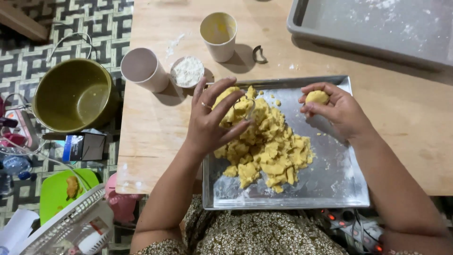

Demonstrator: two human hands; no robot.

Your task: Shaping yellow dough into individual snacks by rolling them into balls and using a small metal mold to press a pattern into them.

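The left hand (211, 120) is held palm-down with fingers spread and curled over the top of the pile of yellow dough (264, 141), a piece being gripped at the fingertips; the right hand (336, 107) is cupped, its fingers closed around one small dough ball (317, 97) above the tray's upper right part. One metal tray (330, 189) is counted at the wooden table's (155, 132) near edge, with the dough heaped left of its centre. Beyond it, two paper cups (218, 35), one small bowl of flour (187, 72) and one metal cutter (258, 55) are noted, and one olive pot (75, 94) is seen on the floor.
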